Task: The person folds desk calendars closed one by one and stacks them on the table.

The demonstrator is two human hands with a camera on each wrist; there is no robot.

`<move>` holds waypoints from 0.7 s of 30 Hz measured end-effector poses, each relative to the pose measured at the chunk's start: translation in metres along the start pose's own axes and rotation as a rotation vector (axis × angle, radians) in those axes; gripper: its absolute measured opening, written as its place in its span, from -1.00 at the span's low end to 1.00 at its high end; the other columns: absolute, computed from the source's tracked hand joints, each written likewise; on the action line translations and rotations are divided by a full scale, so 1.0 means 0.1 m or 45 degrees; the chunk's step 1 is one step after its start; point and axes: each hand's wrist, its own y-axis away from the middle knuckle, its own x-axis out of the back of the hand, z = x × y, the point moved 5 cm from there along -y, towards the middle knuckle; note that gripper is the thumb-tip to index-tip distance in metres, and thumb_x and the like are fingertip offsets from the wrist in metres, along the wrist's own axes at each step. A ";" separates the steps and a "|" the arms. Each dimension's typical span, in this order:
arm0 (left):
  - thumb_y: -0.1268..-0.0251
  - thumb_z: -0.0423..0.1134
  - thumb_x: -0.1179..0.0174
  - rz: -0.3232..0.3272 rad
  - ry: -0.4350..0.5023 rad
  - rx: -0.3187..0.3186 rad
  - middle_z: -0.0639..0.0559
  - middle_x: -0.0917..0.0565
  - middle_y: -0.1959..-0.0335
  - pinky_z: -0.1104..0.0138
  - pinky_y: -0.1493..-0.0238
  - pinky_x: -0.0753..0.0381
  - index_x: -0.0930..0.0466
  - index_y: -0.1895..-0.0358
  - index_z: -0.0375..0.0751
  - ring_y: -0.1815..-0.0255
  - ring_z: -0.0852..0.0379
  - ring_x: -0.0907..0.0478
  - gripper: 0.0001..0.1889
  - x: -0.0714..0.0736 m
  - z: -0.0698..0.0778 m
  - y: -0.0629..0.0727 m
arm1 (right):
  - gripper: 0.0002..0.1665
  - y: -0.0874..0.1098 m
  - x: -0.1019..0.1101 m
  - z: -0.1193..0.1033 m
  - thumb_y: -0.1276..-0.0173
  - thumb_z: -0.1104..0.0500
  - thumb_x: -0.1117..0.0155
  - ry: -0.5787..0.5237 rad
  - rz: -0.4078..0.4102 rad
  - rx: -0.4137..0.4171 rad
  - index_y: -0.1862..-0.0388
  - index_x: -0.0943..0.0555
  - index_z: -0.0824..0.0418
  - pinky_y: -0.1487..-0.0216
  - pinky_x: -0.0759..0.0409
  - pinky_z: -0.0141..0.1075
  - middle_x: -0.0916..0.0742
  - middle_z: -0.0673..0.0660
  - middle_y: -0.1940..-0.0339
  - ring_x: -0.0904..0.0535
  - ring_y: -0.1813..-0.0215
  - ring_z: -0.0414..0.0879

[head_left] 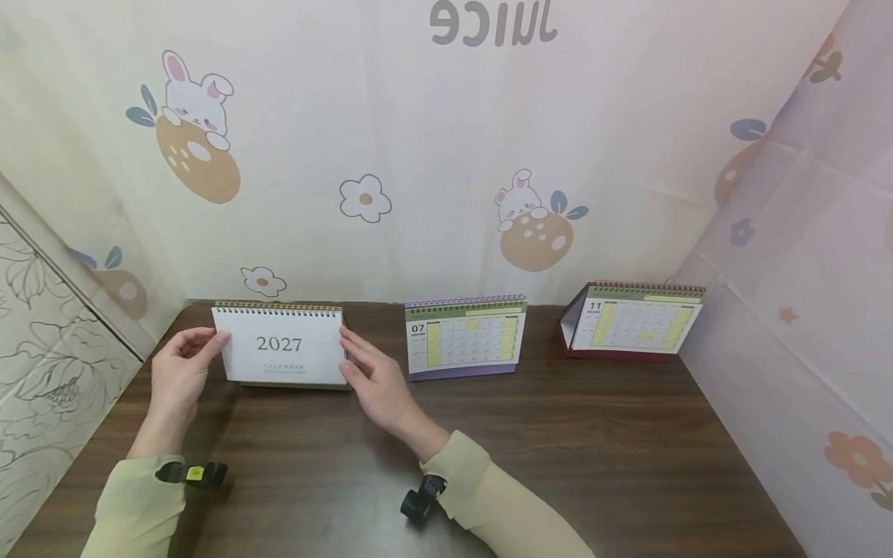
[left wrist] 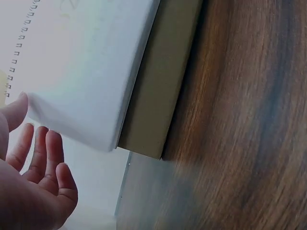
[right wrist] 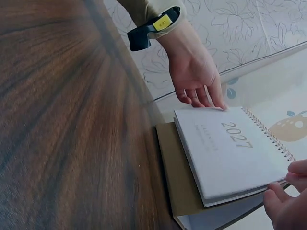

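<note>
A white desk calendar [head_left: 279, 345] with "2027" on its cover stands at the left of the table, its wire-bound edge up on an olive-brown base. My left hand [head_left: 177, 376] is at its left side. The thumb touches the pages' edge; in the left wrist view the other fingers of that hand [left wrist: 41, 177] are loosely bent and apart from the pages. At the right side my right hand [head_left: 380, 384] touches the edge with extended fingers. In the right wrist view the right hand [right wrist: 290, 203] shows only in part, by the calendar's near corner.
A calendar showing 07 [head_left: 463, 337] stands on a purple base mid-table. Another, showing 11 [head_left: 638, 322], stands angled on a dark red base at the right. Behind the dark wooden table [head_left: 558, 449] hangs a patterned curtain [head_left: 432, 155].
</note>
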 end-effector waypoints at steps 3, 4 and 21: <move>-0.28 0.11 -0.30 -0.006 -0.016 0.006 0.22 -0.51 0.17 0.50 0.23 -0.42 -0.63 -0.01 -0.01 0.15 0.26 -0.41 -0.63 -0.01 0.00 -0.01 | -0.52 -0.03 0.04 0.03 -0.53 0.21 -0.11 0.054 0.063 0.005 -0.38 -0.48 0.29 -0.31 -0.39 -0.33 -0.49 0.01 -0.44 -0.36 -0.43 -0.20; -0.29 0.14 -0.29 -0.009 -0.027 0.009 0.22 -0.51 0.17 0.48 0.21 -0.42 -0.63 -0.05 -0.05 0.14 0.26 -0.42 -0.58 -0.01 -0.01 -0.01 | -0.53 -0.04 0.06 0.04 -0.52 0.23 -0.13 0.071 0.082 0.005 -0.36 -0.49 0.29 -0.30 -0.41 -0.33 -0.51 0.05 -0.42 -0.38 -0.41 -0.19; -0.37 0.12 -0.22 -0.077 -0.131 -0.162 0.41 -0.55 0.20 0.49 0.20 -0.40 -0.60 -0.21 -0.33 0.12 0.32 -0.44 -0.40 0.05 -0.08 -0.14 | -0.62 -0.19 0.04 0.21 -0.50 0.18 -0.20 0.176 0.139 -0.150 -0.25 -0.61 0.16 -0.01 -0.56 -0.35 -0.68 0.01 -0.16 -0.59 0.01 -0.22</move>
